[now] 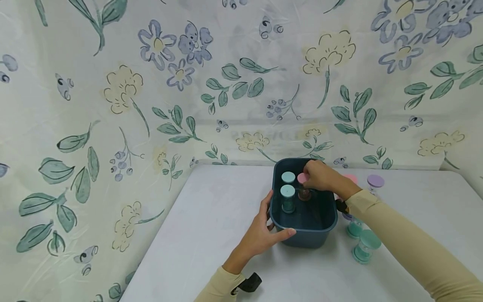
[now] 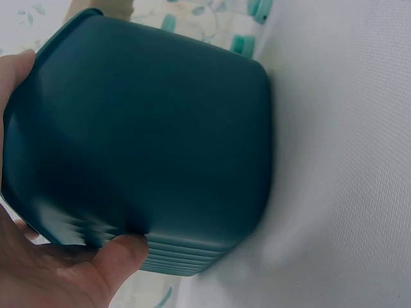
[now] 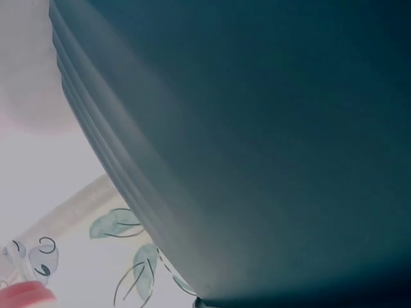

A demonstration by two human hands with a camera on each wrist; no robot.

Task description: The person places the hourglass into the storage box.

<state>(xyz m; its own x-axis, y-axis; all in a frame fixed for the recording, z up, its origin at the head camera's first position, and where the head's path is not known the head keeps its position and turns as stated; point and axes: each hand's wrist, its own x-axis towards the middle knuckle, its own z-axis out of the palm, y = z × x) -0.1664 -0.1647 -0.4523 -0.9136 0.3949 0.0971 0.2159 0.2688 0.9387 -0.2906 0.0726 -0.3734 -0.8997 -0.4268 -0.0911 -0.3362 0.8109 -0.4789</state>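
A dark teal plastic bin (image 1: 302, 239) stands on the white table, its ribbed side showing in the left wrist view. My left hand (image 1: 258, 233) grips the bin's left side, thumb over the near rim. Reaching over the right rim, my right hand (image 1: 320, 176) pinches the pink lid (image 1: 302, 178) of a small jar inside; its base (image 1: 304, 194) looks pinkish. To the left of it in the bin are a mint-lidded jar (image 1: 288, 199) and another mint lid (image 1: 288, 177). In the right wrist view the bin wall hides the right fingers.
Right of the bin stand more small jars: a mint-lidded one (image 1: 367, 246), another mint one (image 1: 354, 229) partly behind the sleeve, a purple-lidded one (image 1: 375, 181) and a pink-lidded one (image 1: 351, 178). A flowered cloth (image 1: 226, 126) hangs behind the table (image 1: 211, 218).
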